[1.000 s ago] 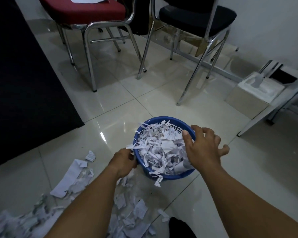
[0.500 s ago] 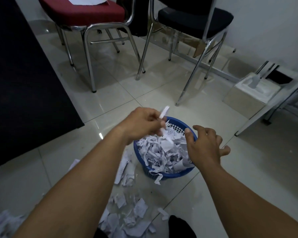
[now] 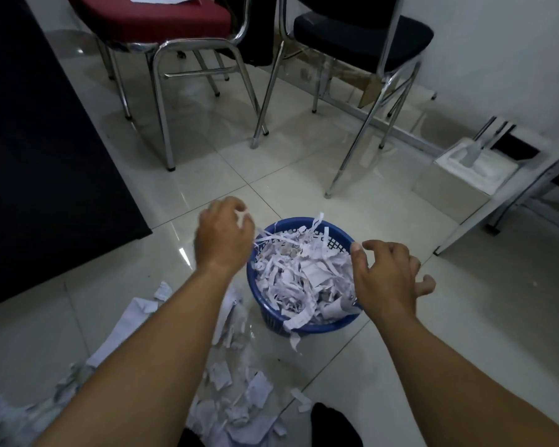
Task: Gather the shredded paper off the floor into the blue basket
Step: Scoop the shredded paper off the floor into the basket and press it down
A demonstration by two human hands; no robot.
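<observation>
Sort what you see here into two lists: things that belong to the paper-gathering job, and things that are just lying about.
Part of the job:
blue basket
shredded paper in the basket
shredded paper on the floor
left hand
right hand

Just lying about:
red chair
black chair
dark mat
white box

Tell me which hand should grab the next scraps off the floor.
Left. The left hand is above the side where the shredded paper on the floor lies. The right hand rests at the blue basket rim, probably steadying it.
</observation>
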